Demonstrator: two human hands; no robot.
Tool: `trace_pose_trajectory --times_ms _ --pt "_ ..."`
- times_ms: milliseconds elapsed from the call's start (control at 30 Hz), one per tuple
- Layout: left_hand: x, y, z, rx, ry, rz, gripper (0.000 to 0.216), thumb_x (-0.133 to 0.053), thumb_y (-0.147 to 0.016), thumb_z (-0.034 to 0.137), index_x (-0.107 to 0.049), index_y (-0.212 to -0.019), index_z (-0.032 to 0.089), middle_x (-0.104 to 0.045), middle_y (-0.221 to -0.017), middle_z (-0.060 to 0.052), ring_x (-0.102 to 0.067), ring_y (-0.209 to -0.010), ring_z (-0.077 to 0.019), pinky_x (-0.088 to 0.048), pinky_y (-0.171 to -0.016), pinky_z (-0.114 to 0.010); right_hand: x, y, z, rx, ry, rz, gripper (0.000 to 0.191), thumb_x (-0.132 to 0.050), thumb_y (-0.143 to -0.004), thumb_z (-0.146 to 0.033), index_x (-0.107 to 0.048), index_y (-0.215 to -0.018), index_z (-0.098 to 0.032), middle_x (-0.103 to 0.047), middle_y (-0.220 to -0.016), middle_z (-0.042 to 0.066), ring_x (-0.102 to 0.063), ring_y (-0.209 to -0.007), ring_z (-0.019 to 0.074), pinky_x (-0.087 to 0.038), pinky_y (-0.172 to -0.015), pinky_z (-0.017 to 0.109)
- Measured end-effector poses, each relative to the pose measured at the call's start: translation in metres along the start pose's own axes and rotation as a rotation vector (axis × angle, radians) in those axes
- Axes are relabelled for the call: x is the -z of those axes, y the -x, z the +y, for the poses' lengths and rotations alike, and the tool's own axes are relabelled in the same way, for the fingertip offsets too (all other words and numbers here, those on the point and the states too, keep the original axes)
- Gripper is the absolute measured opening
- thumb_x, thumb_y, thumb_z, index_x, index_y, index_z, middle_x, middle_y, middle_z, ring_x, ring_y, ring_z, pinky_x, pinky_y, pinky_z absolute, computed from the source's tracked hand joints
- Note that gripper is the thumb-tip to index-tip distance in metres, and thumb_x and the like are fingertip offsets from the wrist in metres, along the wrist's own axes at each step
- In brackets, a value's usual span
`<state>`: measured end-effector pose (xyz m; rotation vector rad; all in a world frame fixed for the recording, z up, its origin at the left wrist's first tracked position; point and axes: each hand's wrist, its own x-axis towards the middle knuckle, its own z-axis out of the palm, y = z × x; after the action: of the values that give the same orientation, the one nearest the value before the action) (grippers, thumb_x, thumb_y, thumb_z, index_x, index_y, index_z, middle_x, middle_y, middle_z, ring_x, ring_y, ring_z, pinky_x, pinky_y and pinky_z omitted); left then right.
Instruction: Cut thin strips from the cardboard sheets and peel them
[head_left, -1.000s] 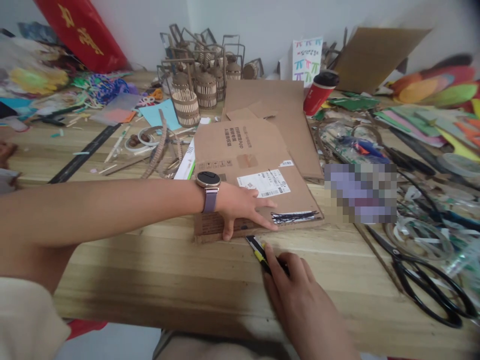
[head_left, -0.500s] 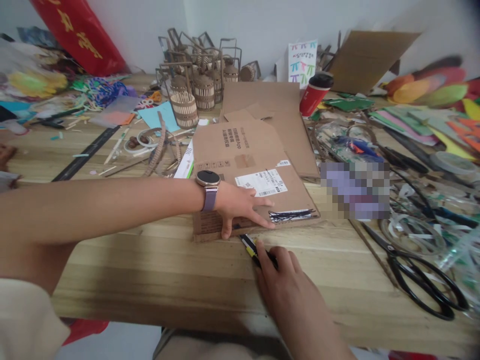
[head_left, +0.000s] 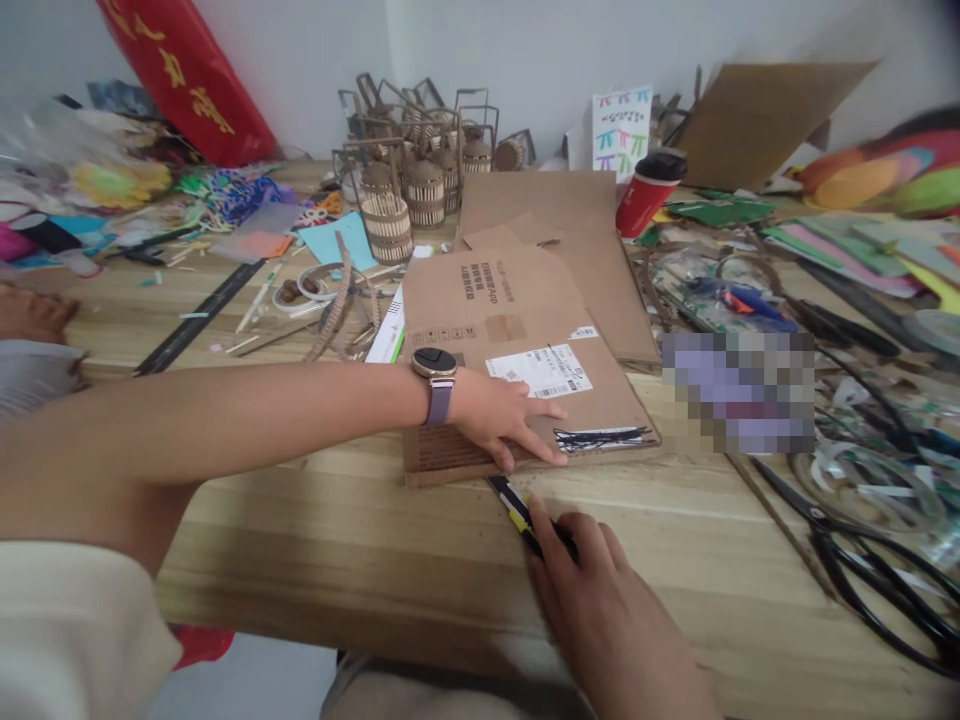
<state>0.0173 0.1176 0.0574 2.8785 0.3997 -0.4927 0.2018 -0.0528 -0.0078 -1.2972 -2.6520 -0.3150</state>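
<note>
My left hand point(head_left: 499, 412), with a watch point(head_left: 435, 370) on the wrist, lies flat with its fingers spread on a brown cardboard piece point(head_left: 525, 290). The cardboard carries printed text, a white shipping label point(head_left: 541, 370) and a strip scribbled over in black. Just below its near edge, my right hand point(head_left: 600, 575) is closed around a black and yellow utility knife point(head_left: 517, 508). The knife's tip points toward the cardboard edge; whether it touches cannot be made out. The right palm and part of the handle are hidden.
Large black scissors point(head_left: 840, 530) lie at the right among tape rolls and scraps. Behind the cardboard stand small bamboo baskets point(head_left: 388, 230) and a red cup point(head_left: 646, 195). A black strip point(head_left: 199, 315) lies at left. Another person's hand point(head_left: 34, 312) shows at the left edge.
The view has shifted, so the scene sits farther right and slightly lower. My left thumb has drawn in toward the fingers. My right hand still holds the knife near the cardboard edge.
</note>
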Motion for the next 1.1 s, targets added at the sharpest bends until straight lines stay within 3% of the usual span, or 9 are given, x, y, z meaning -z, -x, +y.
trace_pose_trajectory --times_ms 300,500,933,1100 --pt "0.000 0.001 0.002 -0.015 -0.009 -0.002 0.056 -0.054 -0.091 0.050 -0.040 -0.144 0.042 -0.024 -0.159 -0.006 -0.050 -0.116 -0.0320 -0.036 -0.104 -0.046 0.003 -0.011 -0.010 -0.015 0.034 0.058 0.042 -0.044 -0.085 -0.008 -0.052 -0.127 -0.006 -0.054 -0.088 0.011 -0.057 -0.072 0.0215 -0.052 -0.045 0.028" --pt "0.004 0.002 0.006 0.044 0.021 -0.016 0.054 -0.058 -0.089 0.047 -0.044 -0.140 0.047 -0.027 -0.158 0.002 -0.051 -0.114 -0.0295 -0.035 -0.107 -0.045 0.003 -0.012 -0.011 0.000 0.036 0.079 0.044 -0.046 -0.082 -0.007 -0.052 -0.126 -0.007 -0.054 -0.087 0.010 -0.058 -0.071 0.0208 -0.053 -0.046 0.027" --pt "-0.001 0.002 0.004 0.024 -0.022 0.014 0.054 -0.055 -0.090 0.049 -0.042 -0.142 0.046 -0.026 -0.159 -0.001 -0.051 -0.111 -0.0308 -0.038 -0.103 -0.046 0.005 -0.018 -0.017 -0.012 0.039 0.089 0.048 -0.050 -0.076 -0.006 -0.053 -0.124 -0.008 -0.056 -0.086 0.009 -0.060 -0.069 0.0212 -0.055 -0.045 0.029" --pt "0.004 0.009 0.007 0.035 0.094 0.021 0.055 -0.061 -0.088 0.039 -0.045 -0.140 0.044 -0.028 -0.158 -0.002 -0.050 -0.121 -0.0317 -0.036 -0.107 -0.048 0.005 -0.020 -0.017 -0.017 0.053 0.077 0.046 -0.050 -0.078 -0.007 -0.055 -0.124 -0.009 -0.056 -0.086 0.009 -0.058 -0.068 0.0203 -0.053 -0.044 0.027"
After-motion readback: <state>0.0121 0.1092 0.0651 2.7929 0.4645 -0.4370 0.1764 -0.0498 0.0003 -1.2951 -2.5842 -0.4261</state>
